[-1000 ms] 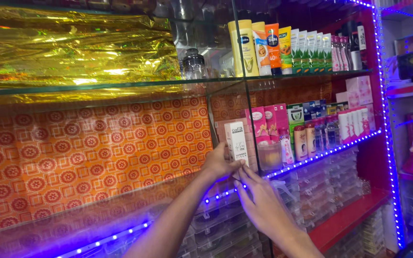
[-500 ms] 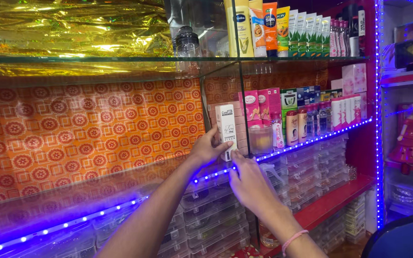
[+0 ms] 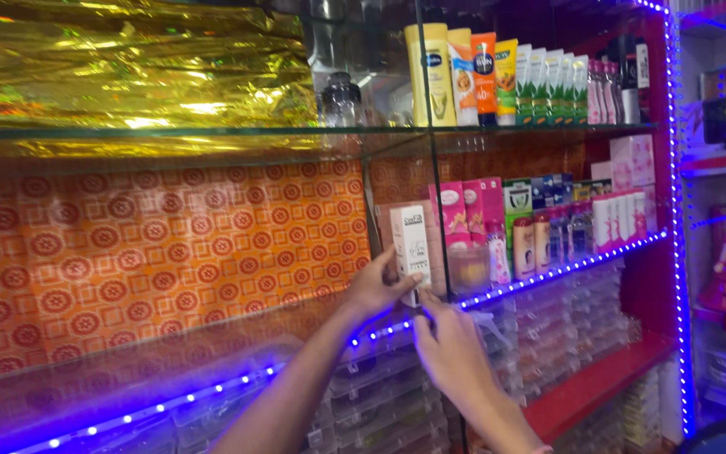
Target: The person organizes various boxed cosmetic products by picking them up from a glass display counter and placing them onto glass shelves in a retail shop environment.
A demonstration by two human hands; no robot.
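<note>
L hand (image 3: pixel 377 288) & R hand (image 3: pixel 451 345) raised, fingers curled.

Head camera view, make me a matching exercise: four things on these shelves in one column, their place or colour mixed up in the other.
1 white box
2 gold foil
3 light strip
4 tubes

A blue, along the shelf edge
B upright, top shelf right
C crumpled, top shelf left
D held by left hand, right hand at its base

Pairs: 1-D, 2-C, 3-A, 4-B
</note>
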